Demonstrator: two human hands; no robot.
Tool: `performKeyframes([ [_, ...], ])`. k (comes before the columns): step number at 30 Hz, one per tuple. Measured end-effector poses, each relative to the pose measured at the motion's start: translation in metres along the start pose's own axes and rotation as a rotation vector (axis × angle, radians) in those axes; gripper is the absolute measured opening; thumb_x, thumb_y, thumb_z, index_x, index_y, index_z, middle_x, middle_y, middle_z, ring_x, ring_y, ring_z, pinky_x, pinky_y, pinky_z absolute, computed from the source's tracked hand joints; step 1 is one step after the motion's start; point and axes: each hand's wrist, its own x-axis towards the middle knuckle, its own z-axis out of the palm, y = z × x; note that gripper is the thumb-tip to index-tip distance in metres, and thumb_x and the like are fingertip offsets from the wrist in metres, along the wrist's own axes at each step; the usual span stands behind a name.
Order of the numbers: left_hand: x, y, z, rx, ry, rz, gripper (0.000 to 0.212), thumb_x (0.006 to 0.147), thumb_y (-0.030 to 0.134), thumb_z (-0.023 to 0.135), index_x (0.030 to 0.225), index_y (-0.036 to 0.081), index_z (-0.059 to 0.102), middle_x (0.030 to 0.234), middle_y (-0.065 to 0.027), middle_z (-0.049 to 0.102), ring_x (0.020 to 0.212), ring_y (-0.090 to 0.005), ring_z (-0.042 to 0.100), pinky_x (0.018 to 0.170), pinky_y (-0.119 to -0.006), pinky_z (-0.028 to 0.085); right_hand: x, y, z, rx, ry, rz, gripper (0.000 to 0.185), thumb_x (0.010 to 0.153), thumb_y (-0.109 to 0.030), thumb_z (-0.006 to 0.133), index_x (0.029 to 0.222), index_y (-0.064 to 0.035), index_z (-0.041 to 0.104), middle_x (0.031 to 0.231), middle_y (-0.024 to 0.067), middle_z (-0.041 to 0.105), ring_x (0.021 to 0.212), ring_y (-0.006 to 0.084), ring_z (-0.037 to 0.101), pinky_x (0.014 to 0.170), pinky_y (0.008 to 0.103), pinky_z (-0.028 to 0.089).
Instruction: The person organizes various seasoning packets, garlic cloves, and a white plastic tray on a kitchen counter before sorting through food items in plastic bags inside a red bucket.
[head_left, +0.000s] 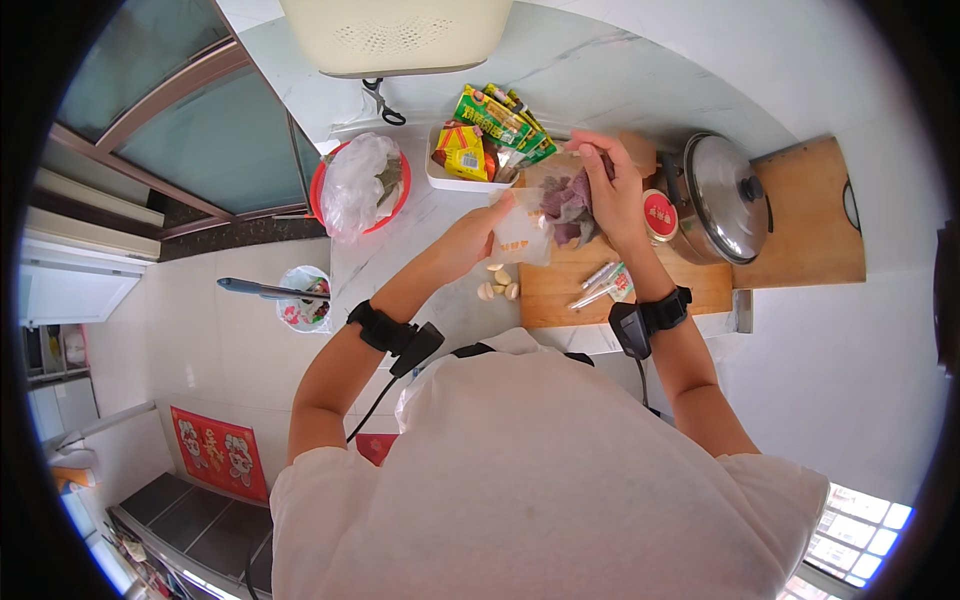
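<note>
My left hand (474, 238) grips a translucent plastic bag (521, 231) with white contents and orange print. Bunched in my right hand (611, 187) is a purple and grey cloth (571, 206), right beside the bag. Several pale pieces that look like garlic cloves (501, 285) lie on the counter below the bag. On the wooden cutting board (660, 281) are small clear packets (604, 285), one with green and red print. A white tray (450, 180) behind my hands holds seasoning packets (495, 120). A jar with a red lid (660, 217) stands right of my right wrist.
A lidded steel pot (724, 202) stands at the right, before an upright wooden board (817, 217). At the left is a red basket (319, 191) with a plastic bag. Black-handled scissors (384, 105) hang below a cream container (397, 37). A lined bin (300, 311) stands beside the counter.
</note>
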Motion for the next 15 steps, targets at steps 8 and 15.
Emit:
performKeyframes([
  [8,0.009,0.024,-0.02,0.44,0.242,0.071,0.052,0.088,0.048,0.043,0.116,0.004,0.047,0.105,-0.0066,0.055,0.093,-0.0134,0.054,0.08,-0.028,0.044,-0.013,0.016,0.02,-0.026,-0.481,0.554,0.03,0.081,-0.025,0.062,0.098,-0.0005,0.058,0.069,0.001,0.057,0.053,0.0044,0.05,0.047,0.0199,0.04],
  [15,0.023,0.03,-0.091,0.227,0.613,0.345,0.036,0.091,0.031,0.044,0.113,0.004,0.05,0.11,-0.006,0.053,0.1,-0.0148,0.052,0.083,-0.029,0.043,0.028,0.051,0.059,-0.073,-0.172,0.316,0.024,0.081,-0.024,0.06,0.085,0.0003,0.06,0.058,0.0017,0.054,0.05,0.0069,0.048,0.047,0.0235,0.036],
])
